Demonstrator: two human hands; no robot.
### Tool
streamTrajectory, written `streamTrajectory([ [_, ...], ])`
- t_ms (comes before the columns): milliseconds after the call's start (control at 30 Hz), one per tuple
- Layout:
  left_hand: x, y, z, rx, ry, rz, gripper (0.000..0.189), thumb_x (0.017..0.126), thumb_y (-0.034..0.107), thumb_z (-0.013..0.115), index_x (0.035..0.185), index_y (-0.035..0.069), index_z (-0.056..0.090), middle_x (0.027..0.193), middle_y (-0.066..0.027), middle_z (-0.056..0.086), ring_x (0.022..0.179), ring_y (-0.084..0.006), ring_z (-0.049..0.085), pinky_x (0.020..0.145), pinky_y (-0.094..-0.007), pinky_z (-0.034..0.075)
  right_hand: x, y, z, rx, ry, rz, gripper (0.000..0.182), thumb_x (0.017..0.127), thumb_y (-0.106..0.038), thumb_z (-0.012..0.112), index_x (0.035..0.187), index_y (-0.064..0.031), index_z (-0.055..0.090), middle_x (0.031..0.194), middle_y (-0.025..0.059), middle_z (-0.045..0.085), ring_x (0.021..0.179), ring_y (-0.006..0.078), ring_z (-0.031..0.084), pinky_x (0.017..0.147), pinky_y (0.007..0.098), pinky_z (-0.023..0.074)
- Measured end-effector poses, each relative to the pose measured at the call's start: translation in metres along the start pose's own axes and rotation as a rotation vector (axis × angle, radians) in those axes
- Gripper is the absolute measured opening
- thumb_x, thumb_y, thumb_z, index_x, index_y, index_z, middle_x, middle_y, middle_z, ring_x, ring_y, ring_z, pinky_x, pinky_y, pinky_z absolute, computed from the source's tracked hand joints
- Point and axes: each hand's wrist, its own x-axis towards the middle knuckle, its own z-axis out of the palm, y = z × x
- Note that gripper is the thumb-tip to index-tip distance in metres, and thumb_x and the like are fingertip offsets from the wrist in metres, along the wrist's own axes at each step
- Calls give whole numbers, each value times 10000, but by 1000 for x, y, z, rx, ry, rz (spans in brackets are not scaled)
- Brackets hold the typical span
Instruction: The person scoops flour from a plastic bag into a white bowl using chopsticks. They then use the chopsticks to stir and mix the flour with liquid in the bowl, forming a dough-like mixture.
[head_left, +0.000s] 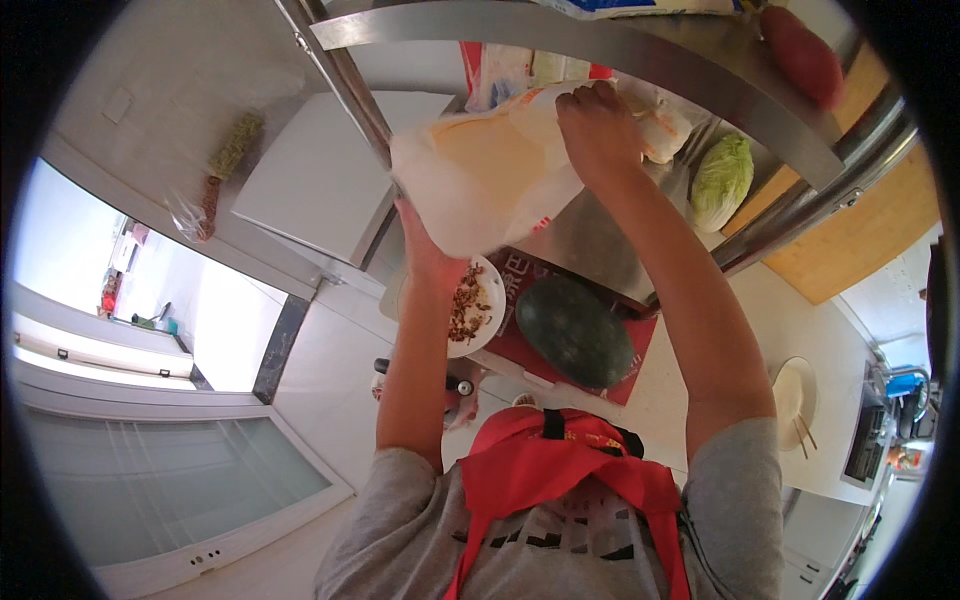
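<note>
A whitish, translucent plastic bag (487, 172) with orange print and something pale yellow in it is spread between my two hands over a metal shelf (592, 240). My right hand (600, 127) grips the bag's upper right edge with curled fingers. My left hand (427, 244) is at its lower left edge; the bag hides most of the fingers, so their hold cannot be told. Just below my left hand lies a white plate (491, 300) with dried brown pieces. A dark green watermelon (574, 330) rests on a red printed box (641, 337) below the shelf.
A curved metal rail (585, 34) crosses above my hands. Behind the bag stand more packages; a Chinese cabbage (721, 182) lies right of them. A red oblong item (802, 56) sits on the upper shelf. A white cabinet (315, 172) is at left, a bowl with chopsticks (795, 401) at right.
</note>
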Motion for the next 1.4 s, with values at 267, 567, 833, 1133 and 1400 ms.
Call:
streamTrajectory([
  [267, 106, -29, -46, -193, 363, -15, 587, 879, 528, 220, 1220, 72, 363, 1168, -144, 428, 1072, -289, 428, 964, -406, 326, -37, -12, 58, 117, -508, 194, 78, 693, -125, 584, 715, -56, 612, 765, 144, 611, 725, 298, 607, 612, 394, 490],
  [567, 83, -30, -30, 6, 6, -31, 535, 901, 441, 293, 1245, 33, 331, 1225, -151, 409, 1126, -265, 401, 963, -356, 322, -43, -14, 16, 207, -264, 239, 103, 719, -152, 568, 788, -103, 628, 726, 75, 609, 794, 233, 569, 885, 497, 265],
  [833, -2, -65, -61, 39, 434, -169, 441, 905, 265, 378, 1273, 42, 280, 1217, -155, 411, 1073, -266, 433, 945, -395, 349, -55, -26, 5, 44, -401, 174, 103, 735, -135, 521, 712, -99, 616, 705, 57, 598, 782, 225, 553, 961, 541, 165],
  [1133, -82, -46, -67, 207, 473, -71, 392, 873, 192, 461, 1204, 42, 316, 1163, -134, 461, 1003, -231, 498, 844, -340, 419, -87, -32, -63, 389, 171, 248, 95, 706, -95, 605, 799, -110, 595, 751, 36, 572, 811, 217, 526, 932, 507, 232],
  [1400, -145, -38, -109, 571, 904, 315, 325, 829, 46, 474, 1135, 13, 370, 1020, -59, 432, 908, -139, 441, 783, -253, 375, -211, -34, -123, 894, -233, 503, 114, 758, -7, 559, 863, -47, 583, 828, 89, 586, 764, 227, 544, 728, 307, 423],
])
